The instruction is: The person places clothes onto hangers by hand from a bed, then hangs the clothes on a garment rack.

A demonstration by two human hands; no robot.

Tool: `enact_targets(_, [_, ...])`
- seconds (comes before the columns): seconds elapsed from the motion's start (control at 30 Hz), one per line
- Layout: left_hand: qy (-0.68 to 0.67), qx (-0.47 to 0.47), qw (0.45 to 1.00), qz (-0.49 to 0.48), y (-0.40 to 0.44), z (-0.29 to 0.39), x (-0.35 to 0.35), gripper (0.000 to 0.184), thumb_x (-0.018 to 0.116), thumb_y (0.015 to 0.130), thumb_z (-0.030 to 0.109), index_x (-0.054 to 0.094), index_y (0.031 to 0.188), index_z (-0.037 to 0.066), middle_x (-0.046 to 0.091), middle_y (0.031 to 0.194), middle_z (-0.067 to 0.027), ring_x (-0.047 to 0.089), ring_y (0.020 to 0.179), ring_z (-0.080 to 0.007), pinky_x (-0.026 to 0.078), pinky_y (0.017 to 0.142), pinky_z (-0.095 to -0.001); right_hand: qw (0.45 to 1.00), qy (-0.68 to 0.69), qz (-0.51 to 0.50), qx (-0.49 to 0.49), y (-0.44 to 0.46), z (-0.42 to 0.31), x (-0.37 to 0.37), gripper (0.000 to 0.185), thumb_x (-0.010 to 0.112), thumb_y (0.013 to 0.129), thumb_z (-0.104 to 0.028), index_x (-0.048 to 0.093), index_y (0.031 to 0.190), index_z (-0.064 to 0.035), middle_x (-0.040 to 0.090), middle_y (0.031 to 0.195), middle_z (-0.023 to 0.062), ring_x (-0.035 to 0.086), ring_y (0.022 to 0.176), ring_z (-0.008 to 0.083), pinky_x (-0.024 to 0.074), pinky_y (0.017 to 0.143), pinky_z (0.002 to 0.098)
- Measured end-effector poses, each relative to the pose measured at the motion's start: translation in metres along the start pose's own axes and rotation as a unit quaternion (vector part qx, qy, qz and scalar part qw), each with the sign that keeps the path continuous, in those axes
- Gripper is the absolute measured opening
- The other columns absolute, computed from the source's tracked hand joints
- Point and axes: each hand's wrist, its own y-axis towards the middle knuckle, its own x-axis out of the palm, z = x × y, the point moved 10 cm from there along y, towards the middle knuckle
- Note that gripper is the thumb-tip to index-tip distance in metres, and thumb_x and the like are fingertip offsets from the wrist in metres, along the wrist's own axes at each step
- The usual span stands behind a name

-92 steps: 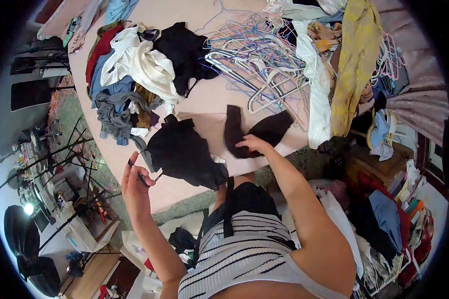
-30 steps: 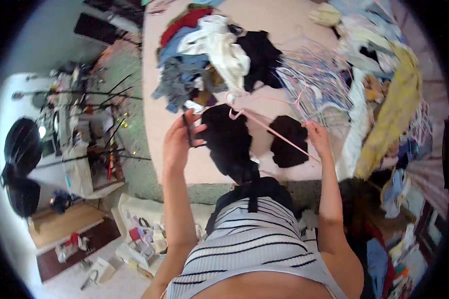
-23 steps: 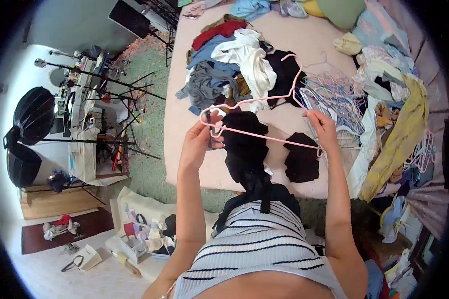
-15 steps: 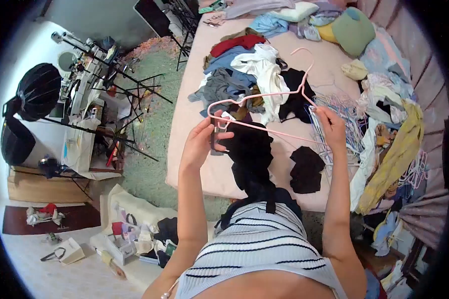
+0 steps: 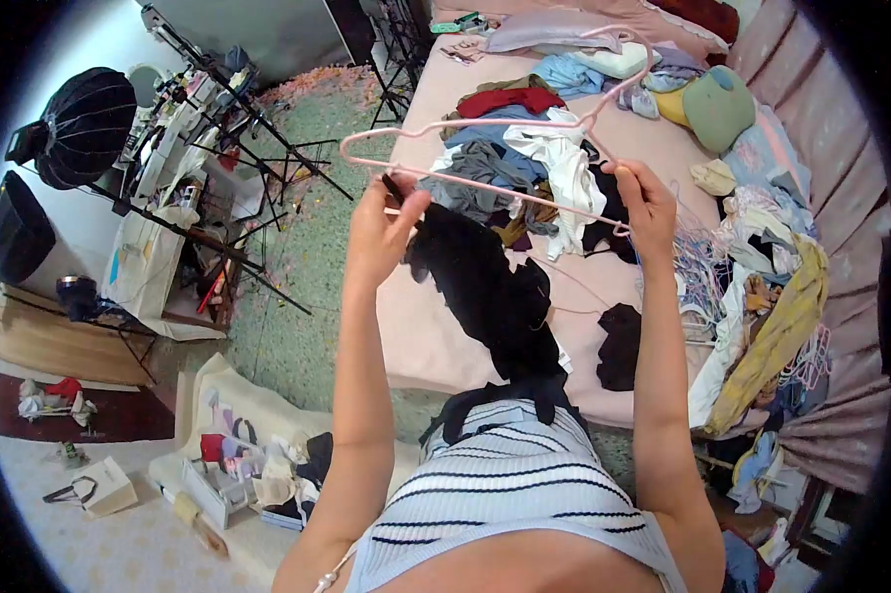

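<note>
A pink clothes hanger [image 5: 495, 124] is held up in front of me, its hook pointing away over the bed. My right hand [image 5: 649, 206] pinches the hanger's right end. At its left end is my left hand [image 5: 378, 229], closed on a black strap of a black garment [image 5: 485, 292]. That garment hangs down from the left hand toward my waist, partly over the bed edge. Whether the strap is looped on the hanger cannot be made out. Another black cloth piece [image 5: 619, 348] lies on the bed, left of my right forearm.
The bed [image 5: 425, 341] holds a clothes pile [image 5: 569, 183], a tangle of hangers [image 5: 678, 262], a green cushion [image 5: 719, 109] and a yellow garment [image 5: 786, 341]. Light stands [image 5: 257, 128] are at left. A cream seat [image 5: 208, 395] with items stands below left.
Both hands have lifted the hanger higher and farther over the bed. My left fingers have closed on the black strap, and the garment has been drawn up. The view has shifted slightly.
</note>
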Motion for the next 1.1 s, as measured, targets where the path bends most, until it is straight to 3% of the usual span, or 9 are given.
enact_targets(0.03, [-0.175,-0.009,0.984,0.015,0.002,-0.011,-0.004,0.02,0.055,0.088,0.016,0.05,0.1,0.001,0.058,0.073,-0.0064,0.055,0.064,-0.0111,0.046,0.057,-0.0235,1.0,-0.006,-0.004,0.014,0.001,-0.004,0.008,0.015,0.053,0.089,-0.012,0.063,0.091,-0.0021,0.05,0.065,-0.0054,0.034,0.054,0.0015,0.0262,0.047,0.0187])
enact_targets(0.23, [-0.253,-0.022,0.964,0.084,0.003,-0.002,-0.059,0.022,0.052,0.09,0.018,0.05,0.1,-0.001,0.058,0.063,-0.0066,0.057,0.053,-0.0135,0.047,0.052,-0.0236,1.0,0.021,-0.018,-0.008,0.003,-0.025,0.04,0.017,0.054,0.089,-0.016,0.064,0.092,-0.0027,0.047,0.062,-0.0074,0.033,0.053,0.001,0.025,0.046,0.0182])
enact_targets(0.33, [-0.234,-0.052,0.968,-0.081,-0.001,-0.005,-0.048,0.03,0.045,0.093,0.026,0.059,0.09,-0.001,0.064,0.074,-0.0102,0.06,0.058,-0.0135,0.049,0.056,-0.0239,1.0,0.018,0.014,-0.001,0.006,-0.022,0.047,0.017,0.056,0.087,-0.017,0.064,0.091,-0.0017,0.052,0.064,-0.0035,0.038,0.057,0.0043,0.0315,0.051,0.0199])
enact_targets(0.53, [-0.252,-0.03,0.967,-0.016,-0.003,0.001,-0.058,0.037,0.044,0.094,0.029,0.06,0.089,-0.004,0.065,0.079,-0.0132,0.062,0.06,-0.0148,0.048,0.055,-0.023,0.911,-0.271,0.22,-0.219,-0.039,-0.101,0.072,0.006,0.059,0.081,-0.01,0.06,0.085,-0.0057,0.059,0.08,0.0061,0.053,0.072,0.0253,0.0415,0.067,0.0325])
enact_targets(0.63, [-0.257,-0.04,0.965,0.028,-0.003,0.001,-0.065,0.038,0.043,0.094,0.03,0.059,0.09,-0.004,0.066,0.081,-0.0148,0.063,0.06,-0.0167,0.047,0.052,-0.0226,0.993,-0.061,0.039,-0.088,-0.07,-0.077,0.14,0.006,0.062,0.078,-0.011,0.062,0.08,-0.0052,0.061,0.075,0.008,0.058,0.063,0.0226,0.0455,0.056,0.0307])
enact_targets(0.8, [-0.291,-0.038,0.951,0.1,-0.002,0.006,-0.076,0.04,0.043,0.094,0.033,0.06,0.094,-0.004,0.066,0.085,-0.0144,0.065,0.065,-0.0181,0.049,0.056,-0.0237,0.971,0.004,-0.23,0.065,-0.132,-0.038,0.256,0.018,0.06,0.08,-0.023,0.064,0.084,-0.0062,0.061,0.068,0.013,0.061,0.065,0.0272,0.0485,0.061,0.0355])
enact_targets(0.83, [-0.295,-0.036,0.947,0.119,-0.004,0.007,-0.079,0.041,0.043,0.094,0.033,0.06,0.094,-0.004,0.066,0.085,-0.0142,0.065,0.066,-0.0185,0.049,0.056,-0.0241,0.941,-0.001,-0.323,0.101,-0.15,-0.032,0.278,0.024,0.059,0.08,-0.023,0.062,0.097,-0.0058,0.063,0.083,0.0161,0.062,0.077,0.0285,0.0487,0.069,0.0357])
enact_targets(1.0, [-0.305,0.0,0.939,0.158,-0.002,0.03,-0.088,0.041,0.044,0.093,0.033,0.06,0.093,-0.004,0.065,0.086,-0.0137,0.065,0.067,-0.0189,0.049,0.057,-0.0246,0.904,-0.241,-0.351,-0.051,-0.191,0.035,0.32,0.058,0.061,0.075,-0.026,0.042,0.126,-0.0065,0.048,0.124,0.0181,0.049,0.11,0.0329,0.0413,0.091,0.0371])
enact_targets(1.1, [-0.292,0.024,0.94,0.177,0.001,0.044,-0.106,0.04,0.044,0.093,0.032,0.061,0.092,-0.004,0.065,0.086,-0.0126,0.065,0.068,-0.0185,0.049,0.057,-0.0241,0.864,-0.364,-0.347,0.008,-0.205,0.122,0.311,0.06,0.061,0.073,-0.025,0.042,0.127,-0.0079,0.047,0.125,0.018,0.047,0.113,0.0334,0.0391,0.095,0.0404])
